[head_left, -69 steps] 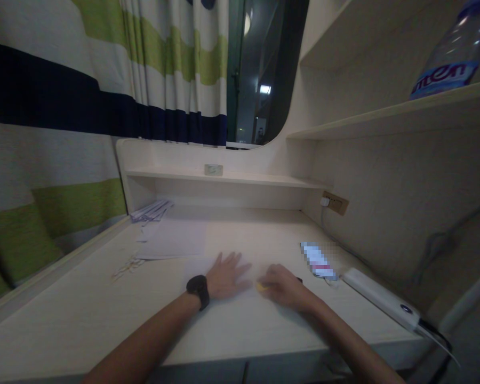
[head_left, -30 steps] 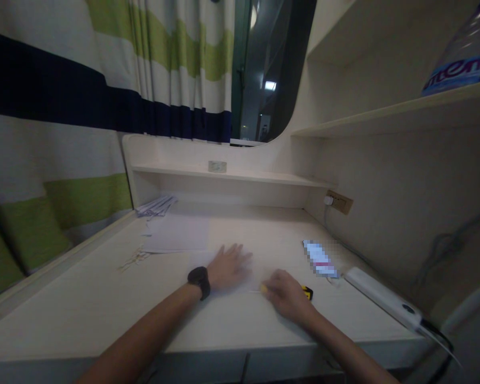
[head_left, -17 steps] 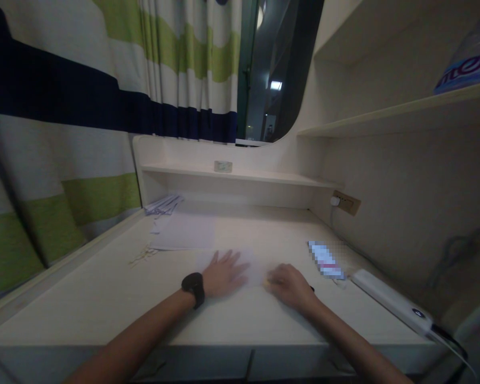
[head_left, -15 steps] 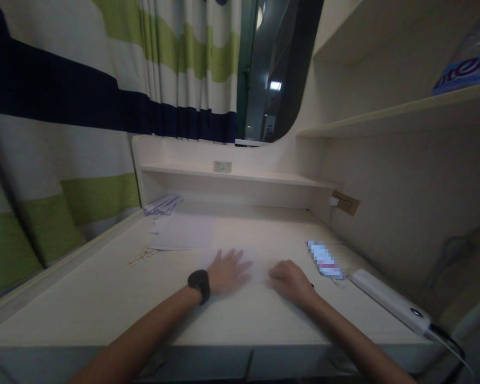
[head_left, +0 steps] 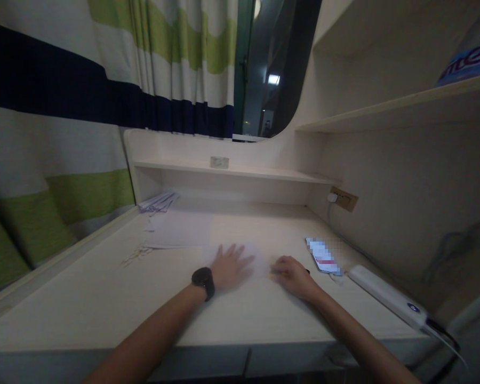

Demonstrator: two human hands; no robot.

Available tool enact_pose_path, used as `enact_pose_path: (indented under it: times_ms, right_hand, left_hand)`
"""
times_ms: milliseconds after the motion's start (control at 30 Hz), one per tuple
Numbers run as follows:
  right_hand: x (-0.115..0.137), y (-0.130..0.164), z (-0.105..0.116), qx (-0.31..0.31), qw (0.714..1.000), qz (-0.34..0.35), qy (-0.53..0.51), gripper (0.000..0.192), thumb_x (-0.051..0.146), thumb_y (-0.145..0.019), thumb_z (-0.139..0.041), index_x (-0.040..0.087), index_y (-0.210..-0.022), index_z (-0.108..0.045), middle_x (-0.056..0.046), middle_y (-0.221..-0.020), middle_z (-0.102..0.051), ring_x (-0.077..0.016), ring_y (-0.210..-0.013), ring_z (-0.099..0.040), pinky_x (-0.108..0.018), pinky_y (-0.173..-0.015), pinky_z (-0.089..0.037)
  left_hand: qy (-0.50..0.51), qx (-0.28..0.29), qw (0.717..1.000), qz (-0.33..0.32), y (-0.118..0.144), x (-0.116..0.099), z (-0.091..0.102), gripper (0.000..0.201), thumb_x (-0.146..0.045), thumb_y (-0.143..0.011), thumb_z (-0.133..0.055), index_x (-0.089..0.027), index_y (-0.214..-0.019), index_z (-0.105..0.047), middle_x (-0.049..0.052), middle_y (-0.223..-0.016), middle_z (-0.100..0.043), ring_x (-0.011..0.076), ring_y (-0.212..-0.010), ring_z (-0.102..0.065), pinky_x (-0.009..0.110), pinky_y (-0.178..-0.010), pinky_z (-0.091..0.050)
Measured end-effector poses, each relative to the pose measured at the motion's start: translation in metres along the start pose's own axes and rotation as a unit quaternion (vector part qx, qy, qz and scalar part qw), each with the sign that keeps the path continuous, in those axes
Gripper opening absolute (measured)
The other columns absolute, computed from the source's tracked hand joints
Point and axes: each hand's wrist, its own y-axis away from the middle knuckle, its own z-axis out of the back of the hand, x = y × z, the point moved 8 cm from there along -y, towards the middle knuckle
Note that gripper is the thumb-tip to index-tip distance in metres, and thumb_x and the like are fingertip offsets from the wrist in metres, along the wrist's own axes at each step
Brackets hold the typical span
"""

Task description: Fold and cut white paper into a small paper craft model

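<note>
My left hand [head_left: 230, 265], with a black watch on the wrist, lies flat with fingers spread on a white sheet of paper [head_left: 261, 255] in the middle of the desk [head_left: 104, 298]. My right hand [head_left: 294, 274] is closed around a small yellow and black tool [head_left: 272, 275] at the sheet's right edge. The tool's yellow tip touches the paper. A dark end shows past my knuckles, and the rest is hidden in my fist.
A phone [head_left: 322, 256] and a white oblong device [head_left: 388, 296] with a cable lie to the right. A stack of papers [head_left: 180, 229] and several small clips [head_left: 134, 255] lie at the left. A wall socket [head_left: 344, 198], shelves, a bottle [head_left: 470, 53] and a striped curtain [head_left: 64, 106] surround the desk.
My right hand has slid the tool a little away from me along the sheet's right edge. My left hand has stayed flat on the paper.
</note>
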Motion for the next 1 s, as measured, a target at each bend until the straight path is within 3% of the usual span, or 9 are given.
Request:
enact_pose_path:
  times_ms: [500,800,1000]
  right_hand:
    - [0.009,0.005,-0.003,0.005,1.0,0.025,0.012,0.02,0.034,-0.083,-0.056,0.023,-0.09,-0.07,-0.006,-0.088,-0.06,-0.0193,-0.084,-0.054,-0.029,-0.074,-0.041]
    - [0.007,0.018,-0.001,-0.003,1.0,0.011,0.012,0.022,0.034,-0.084,-0.054,0.023,-0.095,-0.07,-0.006,-0.089,-0.059,-0.0193,-0.085,-0.054,-0.029,-0.075,-0.041]
    - [0.008,0.012,-0.001,0.005,1.0,-0.012,0.011,0.021,0.035,-0.082,-0.056,0.023,-0.09,-0.071,-0.007,-0.09,-0.06,-0.0198,-0.085,-0.054,-0.03,-0.075,-0.041]
  left_hand:
    - [0.002,0.024,1.0,-0.001,0.003,-0.004,0.002,0.062,-0.066,-0.085,-0.01,-0.04,-0.139,-0.025,0.004,-0.15,-0.016,0.0366,-0.135,-0.011,0.067,-0.099,-0.002]
    - [0.004,0.02,1.0,-0.008,0.003,-0.005,0.001,0.061,-0.065,-0.085,-0.01,-0.04,-0.139,-0.025,0.003,-0.15,-0.016,0.0359,-0.135,-0.011,0.066,-0.099,-0.003]
    - [0.006,0.02,1.0,-0.005,0.003,-0.006,0.002,0.062,-0.066,-0.085,-0.01,-0.04,-0.139,-0.026,0.004,-0.15,-0.018,0.0362,-0.135,-0.013,0.066,-0.099,-0.004]
